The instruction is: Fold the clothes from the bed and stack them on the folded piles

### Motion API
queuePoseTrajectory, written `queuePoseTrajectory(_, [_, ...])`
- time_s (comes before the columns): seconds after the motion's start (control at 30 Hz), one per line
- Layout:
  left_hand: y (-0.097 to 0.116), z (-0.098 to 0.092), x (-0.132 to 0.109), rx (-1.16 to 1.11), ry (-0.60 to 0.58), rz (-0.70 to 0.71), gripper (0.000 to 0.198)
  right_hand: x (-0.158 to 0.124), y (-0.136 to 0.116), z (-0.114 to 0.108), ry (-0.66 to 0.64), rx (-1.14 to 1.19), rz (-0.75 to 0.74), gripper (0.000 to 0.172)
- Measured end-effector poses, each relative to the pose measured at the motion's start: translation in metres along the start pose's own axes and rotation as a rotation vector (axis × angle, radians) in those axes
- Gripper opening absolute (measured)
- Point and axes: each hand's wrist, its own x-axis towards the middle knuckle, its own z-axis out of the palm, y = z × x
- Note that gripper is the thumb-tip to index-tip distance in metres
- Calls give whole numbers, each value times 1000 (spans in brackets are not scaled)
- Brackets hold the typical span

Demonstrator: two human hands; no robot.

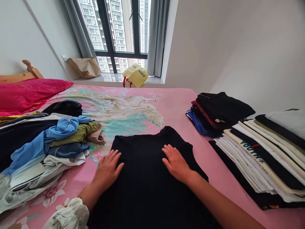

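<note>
A black garment (147, 184), which looks like a shirt, lies spread on the bed in front of me, its top edge away from me. My left hand (108, 168) rests at its left edge, fingers stretched out and pointing forward. On the upper right part of the cloth my right hand (175, 162) lies flat with its fingers a little apart. Neither hand grips anything. The near end of the garment runs out of the bottom of the view, and my right forearm covers part of its right side.
A loose heap of clothes (69, 127) lies on the left, near a red pillow (30, 93). Folded stacks of dark clothes (221, 108) and light shirts (252, 165) stand on the right. A paper bag (85, 67) and a yellow bag (136, 75) are by the window.
</note>
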Motion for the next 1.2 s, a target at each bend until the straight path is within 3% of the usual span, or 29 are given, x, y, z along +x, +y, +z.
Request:
queuePoseTrajectory(0.07, [7, 10, 9, -85, -40, 256, 52, 11, -8, 9, -131, 104, -299, 50])
queuePoseTrajectory(0.1, [5, 17, 11, -100, -74, 285, 55, 16, -3, 13, -183, 122, -352, 51])
queuePoseTrajectory(0.17, [-13, 29, 16, -60, -120, 100, 60, 29, 25, 15, -187, 61, -206, 52])
queuePoseTrajectory(0.27, [-57, 37, 29, 48, -122, -301, 63, 53, 86, 4, -29, -134, 176, 47])
queuePoseTrajectory(0.37, [-84, 33, 57, -50, -78, -305, 65, 84, 123, -15, 133, -170, 245, 34])
queuePoseTrajectory(0.5, [-84, 33, 108, -212, -9, -191, 64, 131, 129, -31, 226, -87, 340, 32])
queuePoseTrajectory(0.67, [-82, 38, 158, -111, -115, -124, 52, 184, 133, -28, 90, -51, 399, 38])
queuePoseTrajectory(0.8, [-90, 30, 171, -19, -227, -92, 35, 202, 139, -21, -78, -22, 356, 34])
queuePoseTrajectory(0.93, [-97, 24, 167, -48, -230, -110, 21, 197, 141, -22, 7, -79, 418, 27])
queuePoseTrajectory(1.0, [-93, 26, 161, -99, -186, -224, 24, 190, 139, -24, 111, -112, 430, 32])
queuePoseTrajectory(1.1, [-66, 26, 153, -74, 75, -324, 34, 182, 131, -27, 168, -134, 185, 31])
queuePoseTrajectory(1.17, [-29, 24, 148, -110, 237, -161, 32, 181, 124, -30, 76, -170, -22, 32])
queuePoseTrajectory(1.2, [-7, 22, 146, -176, 258, -21, 29, 181, 120, -32, 8, -205, -76, 33])
